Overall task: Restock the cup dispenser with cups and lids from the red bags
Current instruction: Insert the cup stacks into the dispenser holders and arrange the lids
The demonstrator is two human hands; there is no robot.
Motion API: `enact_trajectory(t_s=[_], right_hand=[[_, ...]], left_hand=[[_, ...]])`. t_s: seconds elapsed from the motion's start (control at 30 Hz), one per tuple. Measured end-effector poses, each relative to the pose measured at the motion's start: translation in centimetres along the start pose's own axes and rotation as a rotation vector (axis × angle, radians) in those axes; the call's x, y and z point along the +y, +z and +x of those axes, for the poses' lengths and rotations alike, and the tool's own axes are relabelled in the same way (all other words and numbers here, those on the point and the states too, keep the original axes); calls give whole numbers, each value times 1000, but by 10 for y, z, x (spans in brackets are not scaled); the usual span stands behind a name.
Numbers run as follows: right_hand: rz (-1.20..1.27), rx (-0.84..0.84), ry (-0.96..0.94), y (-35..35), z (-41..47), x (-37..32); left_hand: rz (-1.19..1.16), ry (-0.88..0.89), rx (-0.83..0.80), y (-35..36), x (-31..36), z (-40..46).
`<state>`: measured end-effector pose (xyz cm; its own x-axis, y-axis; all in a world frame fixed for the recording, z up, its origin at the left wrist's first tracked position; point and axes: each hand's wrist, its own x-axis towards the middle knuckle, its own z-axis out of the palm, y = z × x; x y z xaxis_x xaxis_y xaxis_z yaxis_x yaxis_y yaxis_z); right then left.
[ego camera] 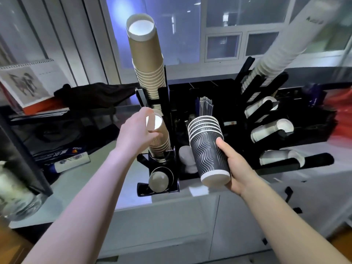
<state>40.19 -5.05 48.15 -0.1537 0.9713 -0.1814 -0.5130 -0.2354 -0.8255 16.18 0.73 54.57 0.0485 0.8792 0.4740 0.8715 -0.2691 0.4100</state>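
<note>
Windows fill the wall behind a pale counter (91, 174), and on that counter stands the black cup dispenser (172, 115) with its rows of slots. A tall stack of brown cups (147, 60) rises out of the back left slot, and a long stack of white cups (280, 54) leans out of the upper right one. Further right, at the frame's edge, I can see a blurred red shape that I take for one of the red bags (341, 115).

My left hand (137, 130) has its fingers curled round the top of a shorter brown stack (159, 136) that sits in the front left slot, gripping just beside its open rim. My right hand (231, 166) holds a short stack of black wavy-patterned cups (208, 147), thumb on the near side and fingers wrapped behind, tilted so the base points toward me and the rims point at the dispenser's middle.

I judge I am in the middle of loading cups: the brown stack is being settled into its slot while the black cups wait for theirs. Which slot the black ones belong in I cannot tell for certain; the right-hand slots hold pale cups lying on their sides (272, 128), and a single cup (159, 181) sits in the lowest left slot.

Next I would need to free my left hand once the brown stack sits straight, then turn the black stack so it lines up with an open slot and slide it in without knocking the tall brown stack.
</note>
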Motion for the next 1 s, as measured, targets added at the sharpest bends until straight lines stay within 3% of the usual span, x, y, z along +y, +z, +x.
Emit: enact_trajectory(t_s=[0.4,0.57,0.8,1.0], right_hand=[[37,-5,39,5,3,-8],[35,-27,57,8,1,-8],[23,-17,58,5,-2,-7],[-19,13,79,5,-2,-1]], left_hand=[[-2,-17,-38,20,-4,3],[13,20,8,17,-7,2],[-6,99,-45,35,-9,-16],[-99,-9,-18,38,-21,-19]])
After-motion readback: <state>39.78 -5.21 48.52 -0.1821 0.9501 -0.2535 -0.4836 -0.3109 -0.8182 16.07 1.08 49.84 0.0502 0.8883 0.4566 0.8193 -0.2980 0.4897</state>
